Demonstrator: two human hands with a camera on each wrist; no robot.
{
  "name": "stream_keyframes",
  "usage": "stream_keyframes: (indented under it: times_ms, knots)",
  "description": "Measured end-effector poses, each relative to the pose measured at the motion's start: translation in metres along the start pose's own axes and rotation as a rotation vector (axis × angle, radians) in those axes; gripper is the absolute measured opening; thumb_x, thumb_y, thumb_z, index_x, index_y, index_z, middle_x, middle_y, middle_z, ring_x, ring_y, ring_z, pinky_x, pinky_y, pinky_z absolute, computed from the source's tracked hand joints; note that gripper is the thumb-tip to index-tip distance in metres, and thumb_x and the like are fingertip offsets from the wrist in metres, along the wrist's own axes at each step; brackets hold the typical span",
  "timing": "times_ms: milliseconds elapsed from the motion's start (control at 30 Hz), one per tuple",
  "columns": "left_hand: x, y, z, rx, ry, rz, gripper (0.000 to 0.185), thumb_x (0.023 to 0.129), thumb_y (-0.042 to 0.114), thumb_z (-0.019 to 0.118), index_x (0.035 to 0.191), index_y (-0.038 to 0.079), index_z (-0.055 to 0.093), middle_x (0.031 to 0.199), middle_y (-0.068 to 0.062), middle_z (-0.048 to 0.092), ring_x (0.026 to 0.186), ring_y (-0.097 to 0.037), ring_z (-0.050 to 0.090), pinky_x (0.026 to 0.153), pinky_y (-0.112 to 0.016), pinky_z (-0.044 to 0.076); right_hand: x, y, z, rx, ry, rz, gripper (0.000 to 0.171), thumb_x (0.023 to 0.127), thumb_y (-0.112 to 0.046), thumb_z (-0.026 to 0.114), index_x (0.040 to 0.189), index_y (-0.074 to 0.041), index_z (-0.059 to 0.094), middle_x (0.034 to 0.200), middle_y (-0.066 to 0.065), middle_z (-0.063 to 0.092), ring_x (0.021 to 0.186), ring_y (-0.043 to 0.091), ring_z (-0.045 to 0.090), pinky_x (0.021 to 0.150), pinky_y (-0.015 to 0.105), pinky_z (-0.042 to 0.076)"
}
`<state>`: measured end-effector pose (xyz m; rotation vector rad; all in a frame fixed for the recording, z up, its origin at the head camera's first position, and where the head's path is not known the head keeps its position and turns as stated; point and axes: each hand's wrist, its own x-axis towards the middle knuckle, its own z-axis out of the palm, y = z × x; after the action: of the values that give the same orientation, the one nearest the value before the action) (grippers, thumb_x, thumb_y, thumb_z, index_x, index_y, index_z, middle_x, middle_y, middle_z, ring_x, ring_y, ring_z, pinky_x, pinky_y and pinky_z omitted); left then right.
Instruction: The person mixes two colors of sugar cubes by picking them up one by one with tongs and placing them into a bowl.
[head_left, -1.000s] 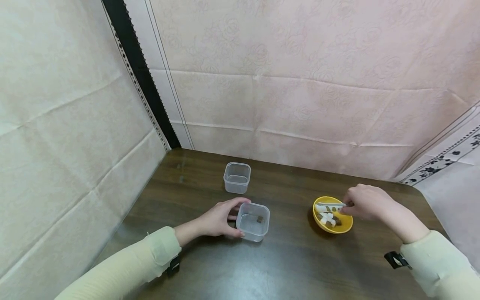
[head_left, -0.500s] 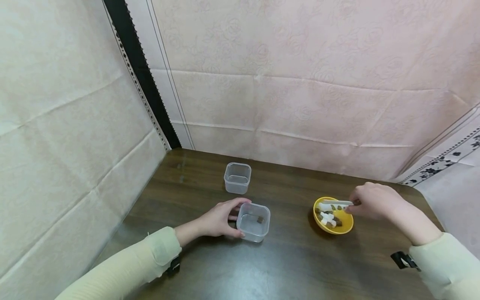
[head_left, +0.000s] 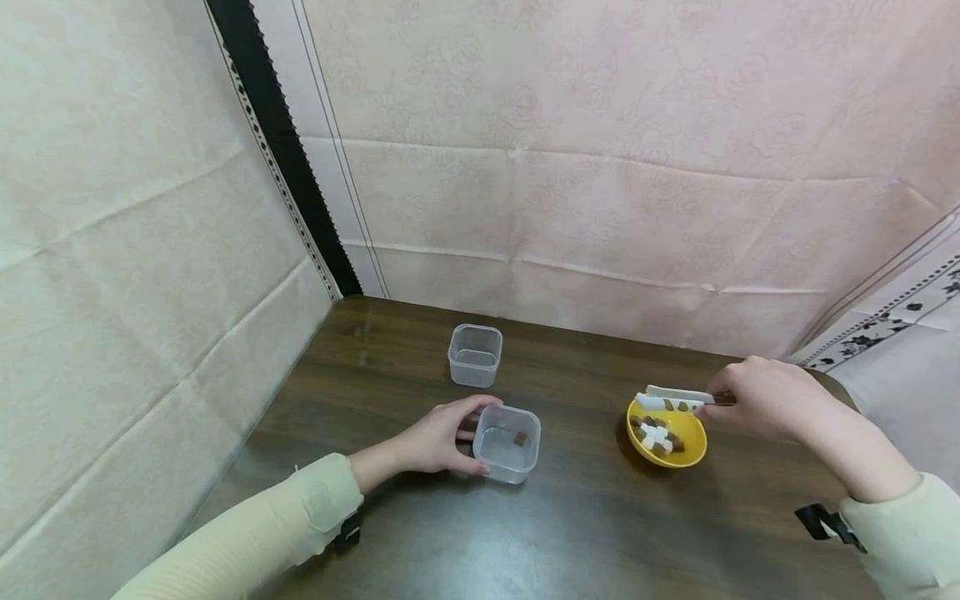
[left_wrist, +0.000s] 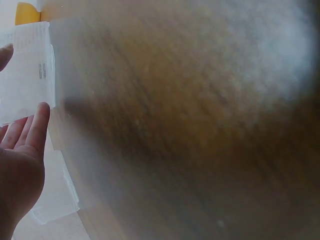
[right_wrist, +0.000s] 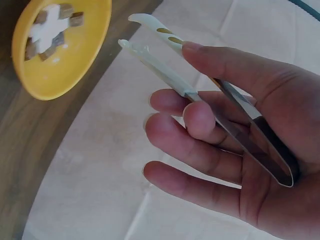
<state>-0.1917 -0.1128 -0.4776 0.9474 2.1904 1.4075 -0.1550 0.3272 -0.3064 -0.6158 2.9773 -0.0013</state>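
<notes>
My left hand (head_left: 442,437) holds a clear plastic container (head_left: 501,467) from its left side, thumb at the near wall and fingers at the far one. One small brown cube (head_left: 521,438) lies in it. My right hand (head_left: 776,400) pinches a pair of metal tongs (right_wrist: 165,75) with white slotted tips between thumb and fingers. Those tips stand apart with nothing between them, above the far rim of a yellow bowl (head_left: 696,446). White cubes (right_wrist: 50,25) and brown cubes (right_wrist: 31,49) sit together in the bowl.
A second clear container (head_left: 474,357) stands behind the held one. The dark wooden table (head_left: 585,533) ends at a pale cloth backdrop (head_left: 600,208), with another cloth (head_left: 150,333) along the left side.
My right hand has drawn the tongs up and to the right, out of the bowl, with the tips spreading apart. My left hand and the container have stayed in place.
</notes>
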Motion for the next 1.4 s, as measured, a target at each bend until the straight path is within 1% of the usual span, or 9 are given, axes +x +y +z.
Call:
stream_keyframes:
  times_ms: [100,267,400,533,733,900,1167,1233,1400]
  knots:
    - [0.0,0.0,0.0,0.002,0.001,-0.001,0.088,0.081,0.003,0.093,0.156,0.011,0.047,0.149,-0.013,0.056,0.136,-0.033,0.06,0.103,-0.031,0.058,0.001,-0.006,-0.004,-0.002,0.014,-0.021,0.031,0.091,-0.039,0.083,0.071,-0.03,0.061,0.061,-0.014,0.033,0.059,0.007,0.033,0.054,0.028,0.022]
    - [0.0,0.001,0.0,0.008,0.002,-0.002,0.088,0.081,0.003,0.093,0.155,0.01,0.047,0.149,-0.012,0.056,0.135,-0.032,0.06,0.103,-0.03,0.059,0.005,-0.021,-0.012,-0.001,0.012,-0.052,0.032,0.092,-0.04,0.083,0.07,-0.031,0.061,0.059,-0.016,0.036,0.057,0.005,0.034,0.053,0.026,0.024]
    - [0.0,0.002,0.0,0.006,0.003,-0.004,0.089,0.081,0.003,0.094,0.156,0.009,0.047,0.149,-0.013,0.056,0.136,-0.033,0.06,0.103,-0.03,0.059,0.01,-0.034,-0.017,0.014,0.011,-0.096,0.026,0.092,-0.041,0.083,0.075,-0.031,0.066,0.061,-0.017,0.042,0.058,0.004,0.036,0.052,0.026,0.027]
    - [-0.001,0.002,0.0,0.003,0.002,-0.007,0.089,0.081,0.003,0.094,0.156,0.011,0.047,0.149,-0.014,0.056,0.136,-0.034,0.06,0.102,-0.029,0.058,0.017,-0.048,-0.018,0.026,0.016,-0.144,0.028,0.091,-0.043,0.083,0.073,-0.033,0.064,0.061,-0.018,0.042,0.057,0.001,0.036,0.051,0.025,0.027]
    - [0.0,0.0,0.001,0.002,0.0,-0.009,0.089,0.081,0.004,0.094,0.156,0.012,0.047,0.149,-0.013,0.056,0.135,-0.032,0.06,0.103,-0.029,0.058,0.026,-0.066,-0.016,0.025,0.031,-0.21,0.032,0.092,-0.041,0.082,0.069,-0.034,0.06,0.06,-0.02,0.041,0.056,-0.001,0.034,0.049,0.024,0.027]
    - [0.0,-0.001,0.0,0.008,0.003,-0.012,0.089,0.081,0.005,0.094,0.155,0.012,0.047,0.149,-0.013,0.057,0.135,-0.031,0.061,0.103,-0.029,0.058,0.035,-0.08,-0.015,0.028,0.055,-0.271,0.034,0.091,-0.04,0.084,0.068,-0.032,0.06,0.059,-0.02,0.04,0.055,-0.001,0.033,0.048,0.023,0.026]
    - [0.0,0.001,-0.001,0.014,-0.003,-0.025,0.091,0.08,0.004,0.094,0.157,0.011,0.046,0.151,-0.012,0.055,0.136,-0.03,0.06,0.102,-0.028,0.058,0.047,-0.101,-0.009,0.021,0.073,-0.328,0.047,0.09,-0.04,0.085,0.063,-0.029,0.048,0.059,-0.018,0.031,0.056,0.0,0.028,0.05,0.023,0.02]
    - [0.0,0.001,0.0,0.013,-0.005,-0.027,0.092,0.08,0.003,0.094,0.157,0.011,0.045,0.151,-0.012,0.056,0.136,-0.029,0.06,0.102,-0.026,0.058,0.05,-0.105,-0.007,0.021,0.07,-0.34,0.047,0.09,-0.039,0.085,0.062,-0.029,0.048,0.059,-0.018,0.031,0.056,0.0,0.028,0.05,0.023,0.02]
    - [0.0,0.0,-0.001,0.012,-0.006,-0.018,0.091,0.08,0.003,0.094,0.156,0.011,0.045,0.151,-0.012,0.056,0.136,-0.031,0.06,0.102,-0.027,0.058,0.057,-0.115,-0.004,0.025,0.052,-0.364,0.041,0.089,-0.037,0.086,0.064,-0.029,0.054,0.059,-0.018,0.033,0.055,0.0,0.029,0.048,0.023,0.021]
